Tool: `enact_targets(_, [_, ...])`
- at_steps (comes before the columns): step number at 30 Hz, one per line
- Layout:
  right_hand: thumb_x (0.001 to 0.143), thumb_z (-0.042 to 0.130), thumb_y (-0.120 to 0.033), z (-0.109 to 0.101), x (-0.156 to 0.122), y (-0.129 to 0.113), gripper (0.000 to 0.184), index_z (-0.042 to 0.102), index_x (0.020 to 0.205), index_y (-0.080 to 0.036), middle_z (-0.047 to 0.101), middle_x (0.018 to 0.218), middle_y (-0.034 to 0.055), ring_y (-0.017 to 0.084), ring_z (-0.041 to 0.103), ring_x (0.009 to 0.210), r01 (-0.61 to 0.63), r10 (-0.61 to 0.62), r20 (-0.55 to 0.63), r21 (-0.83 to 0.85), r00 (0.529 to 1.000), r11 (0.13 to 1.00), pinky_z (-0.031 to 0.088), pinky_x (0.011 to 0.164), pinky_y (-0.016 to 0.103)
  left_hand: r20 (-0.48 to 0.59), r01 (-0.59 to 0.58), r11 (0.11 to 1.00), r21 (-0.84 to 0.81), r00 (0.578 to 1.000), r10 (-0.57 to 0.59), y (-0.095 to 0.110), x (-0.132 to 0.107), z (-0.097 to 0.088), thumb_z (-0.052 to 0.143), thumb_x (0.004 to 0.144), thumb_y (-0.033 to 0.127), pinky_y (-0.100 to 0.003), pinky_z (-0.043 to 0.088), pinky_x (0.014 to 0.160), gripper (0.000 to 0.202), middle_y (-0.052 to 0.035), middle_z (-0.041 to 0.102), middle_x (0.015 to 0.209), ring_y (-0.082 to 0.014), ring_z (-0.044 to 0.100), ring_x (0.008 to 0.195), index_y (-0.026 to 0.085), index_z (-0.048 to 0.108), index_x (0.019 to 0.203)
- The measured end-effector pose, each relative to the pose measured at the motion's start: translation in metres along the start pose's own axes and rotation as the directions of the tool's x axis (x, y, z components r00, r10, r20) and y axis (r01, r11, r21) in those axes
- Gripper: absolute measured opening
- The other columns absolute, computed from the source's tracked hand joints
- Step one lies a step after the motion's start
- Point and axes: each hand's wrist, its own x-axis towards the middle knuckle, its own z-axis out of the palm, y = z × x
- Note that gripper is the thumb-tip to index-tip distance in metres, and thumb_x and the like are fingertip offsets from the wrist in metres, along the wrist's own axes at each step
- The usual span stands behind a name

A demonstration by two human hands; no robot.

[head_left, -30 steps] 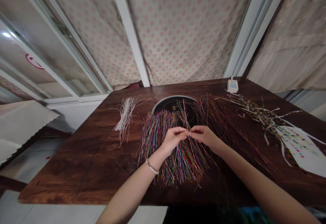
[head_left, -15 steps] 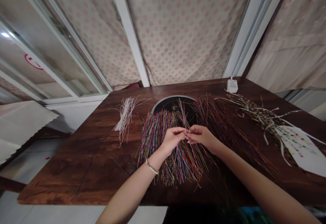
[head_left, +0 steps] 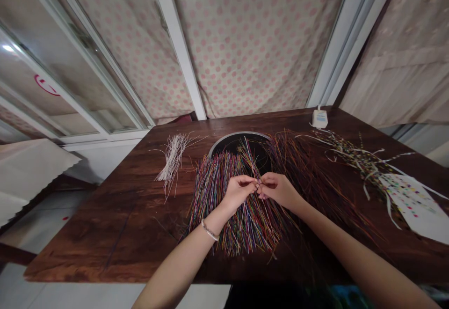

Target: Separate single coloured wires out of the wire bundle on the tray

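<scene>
My left hand [head_left: 238,193] and my right hand [head_left: 278,190] meet above the table, their fingertips pinching thin strands at about the same spot. A fan of many-coloured thin strands [head_left: 242,220] spreads beneath them and lies partly over a round black dish [head_left: 242,144]. A silver bead bracelet [head_left: 209,230] circles my left wrist. Reddish-brown strands [head_left: 301,173] fan out to the right of my right hand. The exact strands held are too fine to pick out.
A bundle of white strands [head_left: 172,161] lies left on the dark wood table [head_left: 87,224]. Speckled strands with pale ribbons [head_left: 361,161] and a dotted white sheet [head_left: 414,201] lie right. A white plug-like box [head_left: 320,118] stands at the far edge.
My fingertips have curled closer together over the strands, and my right hand has shifted slightly left. The strand fan and the things on the table stay in place.
</scene>
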Motion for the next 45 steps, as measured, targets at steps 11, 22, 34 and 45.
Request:
enact_targets(11, [0.067,0.063,-0.032,0.000,-0.001,0.000,0.020,0.056,0.074,-0.015,0.067,0.065,0.0047,0.016,0.064,0.055,0.046,-0.046,-0.007,-0.045,0.999,0.998,0.051,0.053,0.026,0.014,0.001,1.000,0.002,1.000,-0.001,-0.002,0.000,-0.003,0.070,0.062,0.024,-0.022,0.044,0.058,0.016,-0.0041,0.065,0.067,-0.0095,0.057,0.059,0.011,0.068,0.072])
enact_targets(22, [0.067,0.061,-0.028,0.000,-0.001,0.000,0.015,0.058,0.073,-0.015,0.068,0.067,0.0048,0.016,0.065,0.057,0.018,-0.019,-0.014,-0.038,1.000,0.999,0.051,0.053,0.025,0.026,-0.045,0.999,0.022,0.999,0.044,-0.001,-0.001,-0.001,0.068,0.065,0.024,-0.022,0.043,0.057,0.014,-0.0042,0.065,0.065,-0.0113,0.058,0.061,0.012,0.068,0.071])
enact_targets(34, [0.063,0.053,-0.014,0.001,-0.006,-0.004,0.013,0.050,0.074,-0.018,0.053,0.051,-0.0060,0.008,0.049,0.046,0.140,-0.149,-0.001,-0.342,0.989,0.929,0.036,0.046,0.019,-0.043,-0.201,0.976,0.088,0.978,0.206,-0.001,0.000,-0.003,0.063,0.069,0.022,-0.023,0.042,0.062,0.009,-0.0035,0.064,0.069,-0.0103,0.054,0.061,0.013,0.066,0.070])
enact_targets(45, [0.057,0.048,-0.011,0.000,-0.009,-0.009,0.017,0.052,0.073,-0.017,0.050,0.049,-0.0064,0.007,0.044,0.044,0.095,-0.071,0.076,-0.383,0.995,0.919,0.032,0.045,0.018,-0.176,-0.262,0.964,0.041,0.948,0.265,0.005,-0.003,-0.003,0.063,0.067,0.020,-0.025,0.042,0.066,0.008,-0.0028,0.064,0.069,-0.0103,0.053,0.062,0.014,0.065,0.071])
